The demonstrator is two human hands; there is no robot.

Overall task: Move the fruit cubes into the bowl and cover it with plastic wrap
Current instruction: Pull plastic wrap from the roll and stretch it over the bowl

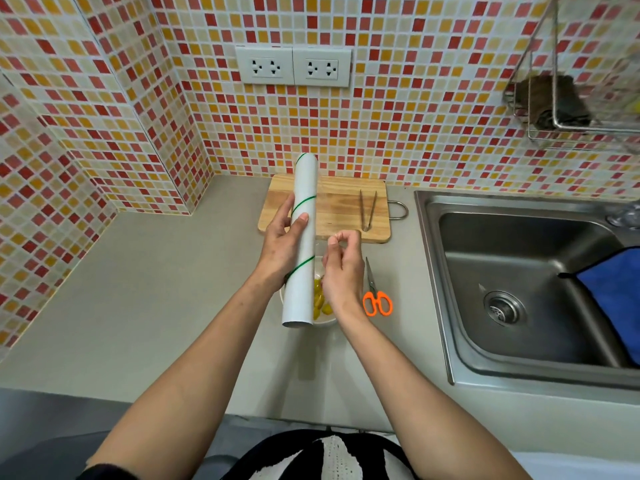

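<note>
Your left hand (284, 237) grips one white plastic wrap roll (302, 244) with green spiral lines, held over the bowl (325, 322). Your right hand (341, 268) pinches the film edge. One bowl near the cutting board (337, 202), yellow fruit cubes (320, 299) inside; count hidden. One tongs (367, 209), one scissors (375, 296).

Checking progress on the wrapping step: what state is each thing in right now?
Left hand: grips roll.
Plastic wrap roll: held tilted above bowl.
Right hand: pinching, apparently the film's edge.
Bowl: holds yellow fruit cubes, uncovered.
Tongs: lying on cutting board.
Scissors: closed, on counter.
</note>
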